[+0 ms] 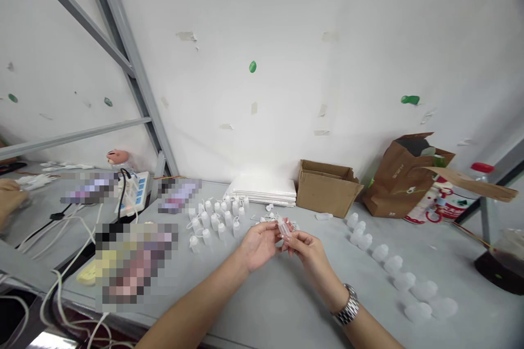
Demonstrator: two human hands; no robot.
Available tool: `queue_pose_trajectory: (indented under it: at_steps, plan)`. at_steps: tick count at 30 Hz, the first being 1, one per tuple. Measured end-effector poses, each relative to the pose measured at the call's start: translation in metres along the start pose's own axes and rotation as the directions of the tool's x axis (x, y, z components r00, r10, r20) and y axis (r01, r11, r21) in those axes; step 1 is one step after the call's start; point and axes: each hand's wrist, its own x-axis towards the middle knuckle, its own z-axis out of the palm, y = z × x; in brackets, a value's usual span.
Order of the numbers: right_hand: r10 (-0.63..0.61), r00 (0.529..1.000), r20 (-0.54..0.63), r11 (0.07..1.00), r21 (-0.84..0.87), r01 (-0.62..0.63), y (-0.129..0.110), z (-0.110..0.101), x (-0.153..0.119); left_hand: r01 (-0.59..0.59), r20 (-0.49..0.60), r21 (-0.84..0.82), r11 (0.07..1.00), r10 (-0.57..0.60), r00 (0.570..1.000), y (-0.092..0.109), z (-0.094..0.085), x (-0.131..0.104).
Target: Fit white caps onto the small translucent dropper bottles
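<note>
A small translucent plastic squeeze bottle (284, 227) is held between both hands above the grey table. My right hand (310, 251), with a metal watch on its wrist, pinches the lower part of the bottle. Around its upper end curl the fingers of my left hand (260, 245), palm turned up; its fingertips are partly hidden. Just beyond the hands lie small white caps (269, 208) with loops. Several capped white bottles (215, 222) stand in a group to the left. On the right, several translucent bottles (393, 265) form a line.
At the wall are a stack of white boards (262, 190), an open cardboard box (327, 191) and a brown paper bag (399, 180). A red-capped bottle (477, 177) stands farther right. Cables and a power strip (137, 193) are at left, near blurred-out objects.
</note>
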Motion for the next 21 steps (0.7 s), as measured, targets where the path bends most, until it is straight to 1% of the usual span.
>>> queue_pose_trajectory:
  at_steps: [8, 16, 21]
  plan:
    - [0.012, 0.998, 0.065, 0.998, 0.066, -0.016, -0.0010, 0.0015, -0.0019, 0.012, 0.013, -0.044, 0.999, -0.012, 1.000, -0.0029, -0.0028, 0.0024]
    - [0.018, 0.996, 0.086, 0.998, 0.065, -0.024, -0.0003, 0.0018, -0.0024, 0.007, -0.055, -0.086, 0.996, -0.012, 0.998, -0.0050, -0.0043, 0.0026]
    - [0.025, 0.994, 0.107, 0.994, 0.106, -0.036, -0.0004, 0.0014, -0.0006, -0.017, -0.098, -0.084, 0.996, 0.009, 0.995, -0.0056, -0.0031, 0.0039]
